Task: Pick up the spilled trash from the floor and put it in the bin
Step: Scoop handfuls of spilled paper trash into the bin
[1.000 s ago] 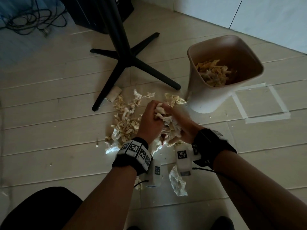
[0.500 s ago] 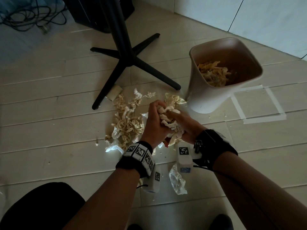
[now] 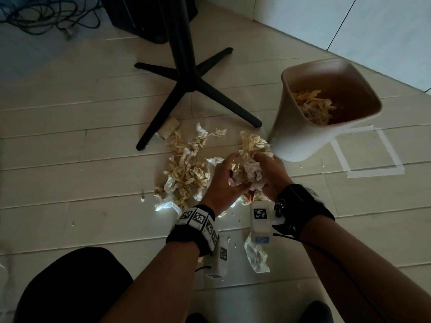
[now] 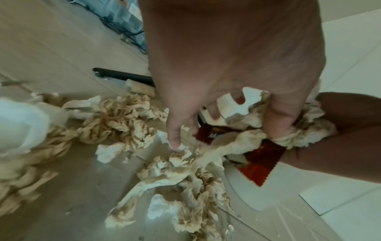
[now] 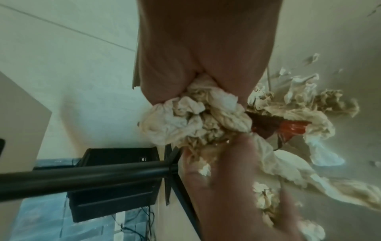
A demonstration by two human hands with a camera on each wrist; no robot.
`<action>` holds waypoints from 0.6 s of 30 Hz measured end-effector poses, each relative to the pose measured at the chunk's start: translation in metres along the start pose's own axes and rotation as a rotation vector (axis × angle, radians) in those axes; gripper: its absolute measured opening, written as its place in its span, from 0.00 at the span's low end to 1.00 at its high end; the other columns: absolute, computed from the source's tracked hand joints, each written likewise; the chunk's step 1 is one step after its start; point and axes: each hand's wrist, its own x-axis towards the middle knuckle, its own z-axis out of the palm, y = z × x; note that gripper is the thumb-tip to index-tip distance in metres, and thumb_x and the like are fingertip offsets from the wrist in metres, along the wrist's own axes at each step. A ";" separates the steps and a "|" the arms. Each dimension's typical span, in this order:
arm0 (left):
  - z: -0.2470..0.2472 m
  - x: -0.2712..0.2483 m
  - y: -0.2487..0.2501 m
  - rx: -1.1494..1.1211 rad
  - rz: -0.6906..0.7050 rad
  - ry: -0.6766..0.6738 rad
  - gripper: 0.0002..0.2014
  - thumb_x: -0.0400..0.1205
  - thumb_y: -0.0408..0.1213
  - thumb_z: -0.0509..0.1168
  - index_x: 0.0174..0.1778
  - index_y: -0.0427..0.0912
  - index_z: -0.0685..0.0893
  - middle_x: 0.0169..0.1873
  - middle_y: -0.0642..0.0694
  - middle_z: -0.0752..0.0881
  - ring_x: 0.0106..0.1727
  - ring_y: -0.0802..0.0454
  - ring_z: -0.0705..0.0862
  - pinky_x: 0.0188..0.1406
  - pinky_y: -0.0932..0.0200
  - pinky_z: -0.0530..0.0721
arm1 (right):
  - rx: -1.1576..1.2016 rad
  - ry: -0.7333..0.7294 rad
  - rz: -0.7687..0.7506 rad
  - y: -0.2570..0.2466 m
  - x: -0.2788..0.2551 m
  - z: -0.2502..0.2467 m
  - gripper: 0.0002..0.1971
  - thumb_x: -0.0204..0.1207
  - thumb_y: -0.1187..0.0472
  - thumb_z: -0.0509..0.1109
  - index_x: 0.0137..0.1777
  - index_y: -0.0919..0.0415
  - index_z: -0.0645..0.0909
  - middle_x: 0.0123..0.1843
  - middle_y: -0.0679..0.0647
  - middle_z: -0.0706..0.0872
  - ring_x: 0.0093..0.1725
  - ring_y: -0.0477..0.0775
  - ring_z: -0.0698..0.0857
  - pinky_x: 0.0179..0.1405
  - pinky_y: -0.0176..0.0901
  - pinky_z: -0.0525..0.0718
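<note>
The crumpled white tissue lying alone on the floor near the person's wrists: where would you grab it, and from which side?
Pinch the crumpled white tissue across its bunched middle, coming straight down from above. It lies low on the pale floor, apart from the main pile, with raised folds a hand can close on; its thin edges would likely tear or slip.

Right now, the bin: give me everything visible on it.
The bin is a beige, plastic-looking tub with a rounded-square rim, no lid, and walls that narrow toward the base. It stands on the floor, leaning toward the camera in the head view, partly over a taped square outline. Crumpled tan paper lies inside. Neither hand touches it; a paper clump lies against its base.
</note>
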 end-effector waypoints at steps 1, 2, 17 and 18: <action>-0.001 -0.003 -0.004 -0.055 -0.067 -0.045 0.42 0.71 0.45 0.79 0.79 0.57 0.65 0.73 0.50 0.73 0.70 0.56 0.77 0.59 0.66 0.78 | 0.014 0.023 0.013 -0.003 -0.001 0.002 0.15 0.78 0.62 0.68 0.61 0.67 0.84 0.55 0.68 0.91 0.53 0.68 0.92 0.57 0.66 0.89; 0.000 -0.004 -0.007 -0.101 -0.118 -0.082 0.41 0.71 0.45 0.79 0.78 0.57 0.66 0.71 0.50 0.77 0.67 0.57 0.79 0.58 0.65 0.80 | 0.033 0.032 0.033 -0.005 -0.002 0.004 0.16 0.77 0.60 0.69 0.62 0.68 0.85 0.56 0.68 0.91 0.54 0.69 0.92 0.57 0.68 0.88; 0.027 0.020 0.029 -0.104 -0.124 0.062 0.08 0.69 0.35 0.66 0.41 0.49 0.85 0.39 0.48 0.88 0.41 0.48 0.86 0.39 0.53 0.86 | 0.080 0.019 0.082 0.007 -0.014 -0.034 0.26 0.76 0.53 0.67 0.64 0.76 0.78 0.58 0.78 0.84 0.42 0.67 0.88 0.33 0.51 0.88; 0.027 0.021 0.028 -0.102 -0.132 0.057 0.08 0.70 0.33 0.67 0.43 0.46 0.85 0.40 0.46 0.88 0.40 0.49 0.85 0.35 0.55 0.84 | 0.084 -0.030 0.081 0.004 -0.019 -0.036 0.24 0.79 0.54 0.65 0.64 0.76 0.77 0.54 0.76 0.85 0.40 0.64 0.89 0.32 0.47 0.88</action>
